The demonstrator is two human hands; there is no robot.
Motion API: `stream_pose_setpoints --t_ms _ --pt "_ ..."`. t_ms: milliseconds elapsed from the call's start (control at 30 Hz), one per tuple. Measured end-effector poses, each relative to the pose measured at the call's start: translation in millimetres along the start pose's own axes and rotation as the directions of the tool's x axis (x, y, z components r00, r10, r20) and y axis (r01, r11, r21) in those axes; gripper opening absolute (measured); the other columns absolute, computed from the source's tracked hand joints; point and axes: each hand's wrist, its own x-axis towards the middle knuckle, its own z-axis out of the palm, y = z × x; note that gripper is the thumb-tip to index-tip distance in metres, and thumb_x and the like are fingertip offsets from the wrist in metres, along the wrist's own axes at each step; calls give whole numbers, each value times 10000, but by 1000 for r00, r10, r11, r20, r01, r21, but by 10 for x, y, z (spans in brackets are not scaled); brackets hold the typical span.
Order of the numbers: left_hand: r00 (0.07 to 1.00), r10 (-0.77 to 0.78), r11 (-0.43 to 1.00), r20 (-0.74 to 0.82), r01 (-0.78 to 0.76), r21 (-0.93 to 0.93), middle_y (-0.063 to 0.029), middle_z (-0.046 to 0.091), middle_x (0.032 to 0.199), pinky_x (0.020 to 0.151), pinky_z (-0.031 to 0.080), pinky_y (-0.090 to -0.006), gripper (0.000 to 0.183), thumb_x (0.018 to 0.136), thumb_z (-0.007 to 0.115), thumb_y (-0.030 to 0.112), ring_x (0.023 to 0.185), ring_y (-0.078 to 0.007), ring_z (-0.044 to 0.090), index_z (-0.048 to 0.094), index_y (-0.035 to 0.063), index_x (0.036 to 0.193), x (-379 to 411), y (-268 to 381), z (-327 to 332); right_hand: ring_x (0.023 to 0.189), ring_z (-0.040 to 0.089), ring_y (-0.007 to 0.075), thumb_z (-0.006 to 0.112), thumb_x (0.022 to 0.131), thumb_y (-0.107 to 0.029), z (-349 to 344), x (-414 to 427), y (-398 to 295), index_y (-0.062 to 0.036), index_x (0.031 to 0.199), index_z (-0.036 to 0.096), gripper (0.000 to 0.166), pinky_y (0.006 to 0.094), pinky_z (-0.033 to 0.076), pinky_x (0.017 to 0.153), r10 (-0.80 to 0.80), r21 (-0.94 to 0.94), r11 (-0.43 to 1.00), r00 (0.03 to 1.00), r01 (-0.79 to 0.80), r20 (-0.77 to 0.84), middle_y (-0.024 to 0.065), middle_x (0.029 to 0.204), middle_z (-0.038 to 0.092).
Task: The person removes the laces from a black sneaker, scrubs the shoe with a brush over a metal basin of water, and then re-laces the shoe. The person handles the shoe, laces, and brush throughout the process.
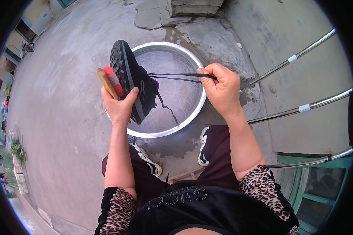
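Note:
My left hand [119, 105] grips a black lace-up shoe [144, 91] together with a wooden-handled scrub brush [107, 83]. The brush's red and white bristles press against the shoe's lugged sole. The shoe is turned on its side, toe away from me, over the left part of a round metal basin [164, 135] of water. In my right hand [222, 85], at the basin's right rim, is a black shoelace [179, 75] pulled taut from the shoe. A loose lace end [169, 110] dangles over the water.
Shiny metal poles [308, 107] slant along the wall on the right. A green-framed door or window [320, 188] is at lower right, and a stone step [195, 7] lies beyond the basin. Wet concrete [167, 149] surrounds my shoes. Potted greenery [17, 149] stands far left.

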Motion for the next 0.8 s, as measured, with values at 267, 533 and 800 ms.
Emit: stream_pose_setpoints --t_ms 267,533,800 --pt "984 56 996 -169 -42 81 -53 526 914 753 438 -277 581 599 791 202 811 -148 520 447 15 1027 137 -15 -126 617 583 277 635 733 -217 -63 -141 -55 -17 829 635 222 361 438 555 267 -122 960 703 -250 660 148 669 593" --pt "948 -54 750 313 246 -615 -135 555 1069 804 481 -320 712 686 671 354 940 -215 580 402 -38 1216 109 -51 -152 758 593 141 647 789 -174 -31 -129 52 13 925 638 231 264 468 682 -23 319 887 659 -334 752 90 837 639" --pt "741 -185 447 645 648 -617 -162 571 1054 797 529 -352 787 639 697 425 896 -247 611 405 -29 1212 -214 189 21 696 532 115 655 689 23 204 -88 -92 -65 864 652 196 238 422 597 -43 341 937 946 -73 321 28 761 527"
